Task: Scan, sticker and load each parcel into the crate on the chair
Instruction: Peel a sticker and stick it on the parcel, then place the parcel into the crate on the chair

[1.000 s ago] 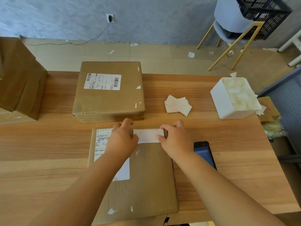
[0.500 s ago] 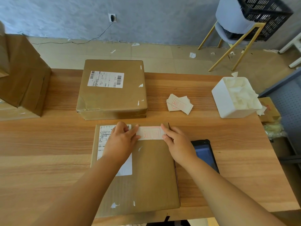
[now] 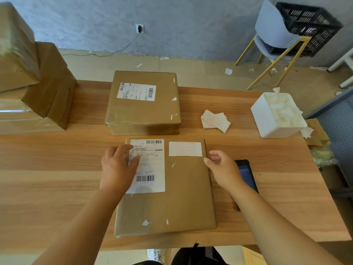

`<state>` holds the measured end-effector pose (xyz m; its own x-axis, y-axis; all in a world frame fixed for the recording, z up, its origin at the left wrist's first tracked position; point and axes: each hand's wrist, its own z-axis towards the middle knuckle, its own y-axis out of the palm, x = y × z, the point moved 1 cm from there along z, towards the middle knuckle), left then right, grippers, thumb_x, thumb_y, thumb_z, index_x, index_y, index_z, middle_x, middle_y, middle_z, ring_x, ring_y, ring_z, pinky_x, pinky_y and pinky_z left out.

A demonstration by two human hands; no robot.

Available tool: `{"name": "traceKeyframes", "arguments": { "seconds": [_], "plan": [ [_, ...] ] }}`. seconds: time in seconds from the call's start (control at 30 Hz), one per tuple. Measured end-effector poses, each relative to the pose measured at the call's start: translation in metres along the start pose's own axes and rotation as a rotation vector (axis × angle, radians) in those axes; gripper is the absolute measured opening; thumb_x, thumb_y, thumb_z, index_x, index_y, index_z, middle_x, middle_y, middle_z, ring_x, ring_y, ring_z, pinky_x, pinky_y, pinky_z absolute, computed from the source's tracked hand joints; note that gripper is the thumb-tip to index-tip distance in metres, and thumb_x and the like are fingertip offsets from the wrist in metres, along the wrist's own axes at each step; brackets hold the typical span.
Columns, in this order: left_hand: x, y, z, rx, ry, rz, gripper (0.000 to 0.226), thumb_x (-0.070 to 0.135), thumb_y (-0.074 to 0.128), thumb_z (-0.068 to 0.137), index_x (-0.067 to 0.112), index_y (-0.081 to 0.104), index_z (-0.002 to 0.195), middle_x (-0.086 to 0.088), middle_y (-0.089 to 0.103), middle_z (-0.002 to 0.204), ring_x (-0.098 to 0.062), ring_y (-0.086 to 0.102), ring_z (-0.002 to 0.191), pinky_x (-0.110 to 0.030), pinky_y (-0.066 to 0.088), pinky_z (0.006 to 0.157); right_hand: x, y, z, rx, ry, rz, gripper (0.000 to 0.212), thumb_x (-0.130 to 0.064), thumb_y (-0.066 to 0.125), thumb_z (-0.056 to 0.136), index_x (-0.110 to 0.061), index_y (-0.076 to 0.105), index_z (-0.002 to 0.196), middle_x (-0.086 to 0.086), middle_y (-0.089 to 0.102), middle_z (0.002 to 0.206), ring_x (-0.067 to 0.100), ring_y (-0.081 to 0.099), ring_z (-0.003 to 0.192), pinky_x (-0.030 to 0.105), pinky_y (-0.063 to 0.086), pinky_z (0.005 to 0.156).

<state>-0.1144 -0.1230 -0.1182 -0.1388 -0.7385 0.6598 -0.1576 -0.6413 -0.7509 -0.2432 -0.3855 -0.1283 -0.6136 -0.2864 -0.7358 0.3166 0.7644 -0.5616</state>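
Between spread, empty fingers of left hand (image 3: 118, 169) and right hand (image 3: 222, 169): sticker (image 3: 185, 149) on parcel (image 3: 177, 197).

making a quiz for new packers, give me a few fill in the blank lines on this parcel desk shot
1. The red-printed sticker sits on the near parcel to the ____ of its shipping label.
2. The left hand rests partly on the parcel's ____.
3. The black crate stands on the ____.
4. The white bin holds crumpled ____.

Missing words: right; shipping label; chair; paper
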Motion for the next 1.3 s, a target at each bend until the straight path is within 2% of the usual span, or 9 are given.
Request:
{"name": "traceKeyframes", "arguments": {
  "seconds": [0.1,0.2,0.3,0.43,0.6,0.8,0.97,1.13,1.3],
  "plan": [
    [-0.019,-0.006,-0.009,-0.061,-0.201,0.018,0.057,0.036,0.065,0.083,0.02,0.044,0.133,-0.014,0.039,0.131,-0.036,0.035,0.121,-0.048,0.032,0.1,-0.003,0.012,-0.009,-0.084,0.069,-0.07,0.066,-0.046,0.057,0.09,-0.02,0.032,0.145,0.0,0.048,0.139,0.018,0.049,0.121,0.029,0.043,0.089],
    [-0.03,-0.006,-0.015,-0.216,-0.309,-0.06,0.065,0.043,0.057,0.087,0.016,0.033,0.142,-0.014,0.036,0.142,-0.035,0.037,0.127,-0.048,0.037,0.101,-0.005,0.019,-0.013,-0.132,0.088,-0.168,0.057,-0.046,0.051,0.093,-0.019,0.037,0.14,0.001,0.054,0.132,0.018,0.053,0.11,0.035,0.046,0.093],
    [-0.032,-0.004,-0.018,-0.341,-0.345,-0.217,0.048,0.039,0.049,0.094,0.015,0.045,0.135,-0.008,0.056,0.128,-0.026,0.056,0.108,-0.032,0.044,0.079,-0.009,0.023,-0.013,-0.182,0.115,-0.121,0.042,-0.04,0.048,0.095,-0.02,0.045,0.132,-0.002,0.059,0.122,0.019,0.056,0.107,0.043,0.047,0.096],
    [-0.031,-0.009,-0.022,-0.344,-0.338,-0.344,0.028,0.029,0.051,0.093,0.015,0.059,0.117,-0.001,0.067,0.105,-0.017,0.063,0.089,-0.027,0.047,0.067,-0.015,0.018,-0.012,-0.165,0.132,0.03,0.038,-0.026,0.058,0.093,-0.015,0.048,0.128,-0.008,0.059,0.098,0.011,0.058,0.088,0.031,0.049,0.078],
    [-0.028,-0.031,-0.037,-0.182,-0.361,-0.508,0.031,0.037,0.058,0.088,0.022,0.057,0.116,0.004,0.067,0.108,-0.012,0.064,0.092,-0.033,0.052,0.074,-0.03,0.008,-0.012,-0.151,0.021,0.201,0.053,-0.02,0.066,0.088,-0.017,0.043,0.136,-0.011,0.057,0.113,0.005,0.057,0.091,0.021,0.046,0.067],
    [-0.023,-0.071,-0.065,0.091,-0.366,-0.594,0.03,0.05,0.052,0.087,0.033,0.055,0.113,0.009,0.065,0.107,-0.013,0.064,0.096,-0.047,0.052,0.086,-0.082,0.006,-0.015,-0.178,-0.282,0.205,0.058,-0.021,0.068,0.086,-0.034,0.041,0.135,-0.024,0.047,0.117,-0.013,0.047,0.103,0.015,0.04,0.084],
    [-0.035,-0.117,-0.097,0.319,-0.369,-0.684,0.02,0.035,0.052,0.092,0.032,0.058,0.111,0.009,0.069,0.102,-0.009,0.066,0.092,-0.04,0.054,0.083,-0.141,0.032,-0.027,-0.321,-0.502,0.184,0.059,-0.017,0.068,0.086,-0.033,0.041,0.136,-0.024,0.052,0.119,0.001,0.049,0.112,0.022,0.041,0.09],
    [-0.062,-0.173,-0.14,0.527,-0.354,-0.717,0.02,0.017,0.046,0.096,0.024,0.058,0.11,0.009,0.07,0.099,-0.004,0.065,0.093,-0.017,0.054,0.067,-0.198,0.094,-0.054,-0.48,-0.644,0.065,0.057,-0.02,0.071,0.084,-0.04,0.045,0.13,-0.016,0.054,0.128,0.005,0.054,0.111,0.031,0.047,0.092],
    [-0.12,-0.232,-0.192,0.723,-0.447,-0.699,0.024,0.017,0.046,0.096,0.013,0.056,0.117,-0.003,0.067,0.109,-0.021,0.063,0.102,-0.043,0.053,0.084,-0.246,0.182,-0.107,-0.644,-0.782,0.053,0.057,-0.013,0.075,0.079,-0.057,0.05,0.105,-0.029,0.057,0.113,-0.005,0.056,0.104,0.013,0.045,0.072]
  ]
}}
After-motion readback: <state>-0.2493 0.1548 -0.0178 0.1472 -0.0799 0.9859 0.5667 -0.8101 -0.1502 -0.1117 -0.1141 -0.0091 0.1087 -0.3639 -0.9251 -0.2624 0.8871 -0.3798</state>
